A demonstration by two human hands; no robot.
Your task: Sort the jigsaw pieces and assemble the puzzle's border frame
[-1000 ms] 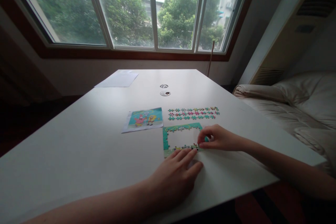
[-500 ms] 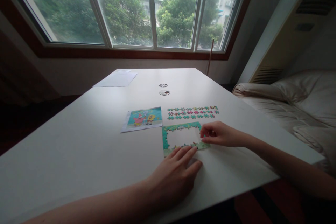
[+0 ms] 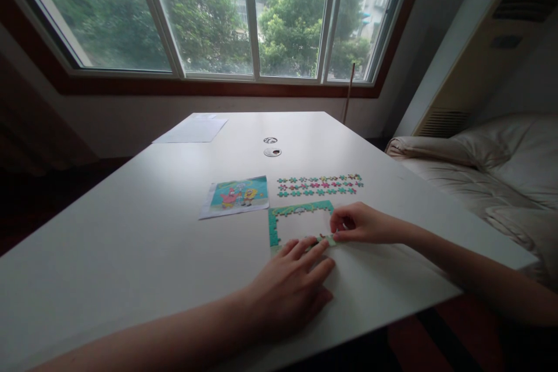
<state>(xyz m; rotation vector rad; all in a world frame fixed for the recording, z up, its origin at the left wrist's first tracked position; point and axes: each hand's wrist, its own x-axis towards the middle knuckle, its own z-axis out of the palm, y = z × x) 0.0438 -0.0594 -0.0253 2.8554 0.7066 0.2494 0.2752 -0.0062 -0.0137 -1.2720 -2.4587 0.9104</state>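
Note:
A jigsaw border (image 3: pixel 273 228) of teal and green pieces lies on the white table, with bare tabletop showing inside it. My left hand (image 3: pixel 296 279) lies with its fingers stretched over the border's lower side, covering part of it. At the border's lower right corner, my right hand (image 3: pixel 355 224) is pinched on a puzzle piece there, its fingers hiding most of that side. Just beyond the border, loose puzzle pieces (image 3: pixel 320 185) are laid out in three rows. Left of them rests a printed picture sheet (image 3: pixel 239 195) with a pink and a yellow cartoon figure.
White paper sheets (image 3: pixel 190 130) lie at the table's far left. Two round metal discs (image 3: pixel 272 152) sit near its far middle. A pale couch (image 3: pixel 475 168) stands right of the table (image 3: pixel 131 256), and a window (image 3: pixel 288 23) is beyond it.
My right hand has shifted slightly left and inward along the border's right side. My left hand's fingers have shifted slightly and spread a little more on the lower side.

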